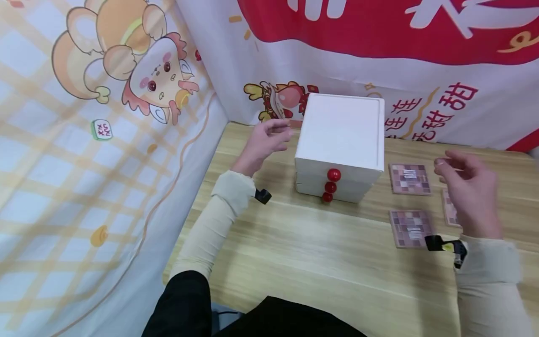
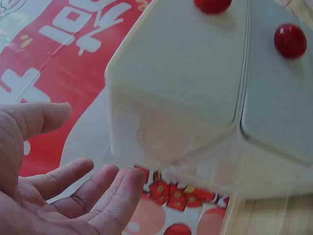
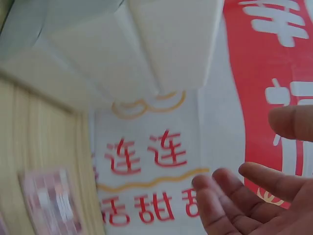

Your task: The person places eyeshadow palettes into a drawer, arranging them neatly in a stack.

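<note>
A white box of drawers [image 1: 341, 131] stands toward the back of the wooden table. Red round knobs [image 1: 334, 175] line its front one below another. My left hand [image 1: 269, 142] is held just left of the box, fingers relaxed and nothing in them; in the left wrist view, thumb and fingers are spread apart beside the box's corner. On the other side, my right hand [image 1: 473, 192] hovers with loosely bent, empty fingers. Below it a square pink checkered coaster [image 1: 450, 208] shows, partly hidden by that hand.
Two more checkered coasters, a back one [image 1: 410, 179] and a front one [image 1: 410, 229], lie right of the box. A printed cloth [image 1: 337, 70] hangs directly behind the table [image 1: 303, 252], and another patterned cloth [image 1: 84, 187] hangs along its left side.
</note>
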A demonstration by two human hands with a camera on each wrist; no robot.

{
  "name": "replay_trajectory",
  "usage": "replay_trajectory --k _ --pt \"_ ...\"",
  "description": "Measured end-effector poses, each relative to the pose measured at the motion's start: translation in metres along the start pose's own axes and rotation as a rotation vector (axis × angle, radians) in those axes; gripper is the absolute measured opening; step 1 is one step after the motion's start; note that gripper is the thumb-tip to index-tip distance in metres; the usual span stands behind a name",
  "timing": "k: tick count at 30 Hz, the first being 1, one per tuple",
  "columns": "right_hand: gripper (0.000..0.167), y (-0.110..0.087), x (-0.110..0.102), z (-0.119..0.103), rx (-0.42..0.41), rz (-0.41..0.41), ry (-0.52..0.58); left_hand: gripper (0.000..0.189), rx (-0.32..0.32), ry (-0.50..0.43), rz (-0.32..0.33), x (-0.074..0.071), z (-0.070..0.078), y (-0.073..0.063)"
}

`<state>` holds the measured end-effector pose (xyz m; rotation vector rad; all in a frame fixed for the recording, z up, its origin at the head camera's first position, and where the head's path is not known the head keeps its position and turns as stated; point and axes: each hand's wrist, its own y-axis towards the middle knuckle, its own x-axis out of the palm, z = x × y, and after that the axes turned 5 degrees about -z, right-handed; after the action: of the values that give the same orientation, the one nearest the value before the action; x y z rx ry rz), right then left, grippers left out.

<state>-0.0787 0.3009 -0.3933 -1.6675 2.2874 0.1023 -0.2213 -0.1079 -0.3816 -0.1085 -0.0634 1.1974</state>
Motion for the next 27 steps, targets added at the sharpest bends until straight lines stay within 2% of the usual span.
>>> replay_trajectory --k 4,6,11,18,23,27 --pt "0.035 -0.01 0.008 -0.005 -0.032 -0.022 0.436 0.05 -0.041 -0.002 -0.054 0.011 0.001 0.003" --pt "0.035 -0.017 0.013 -0.006 -0.027 -0.044 0.528 0.051 -0.053 0.012 -0.071 0.015 0.0 0.005" --pt "0.039 -0.031 0.027 -0.007 -0.025 -0.087 0.583 0.049 -0.085 0.054 -0.078 0.019 -0.001 0.008" --pt "0.03 -0.045 0.051 -0.009 -0.123 -0.152 0.739 0.055 -0.132 0.087 -0.081 0.017 0.002 0.007" --pt "0.025 -0.051 0.069 -0.01 -0.152 -0.207 0.741 0.054 -0.132 0.078 -0.087 0.016 0.002 0.007" --pt "0.028 -0.055 0.082 -0.008 -0.157 -0.27 0.735 0.051 -0.107 0.069 -0.092 0.017 0.001 0.005"
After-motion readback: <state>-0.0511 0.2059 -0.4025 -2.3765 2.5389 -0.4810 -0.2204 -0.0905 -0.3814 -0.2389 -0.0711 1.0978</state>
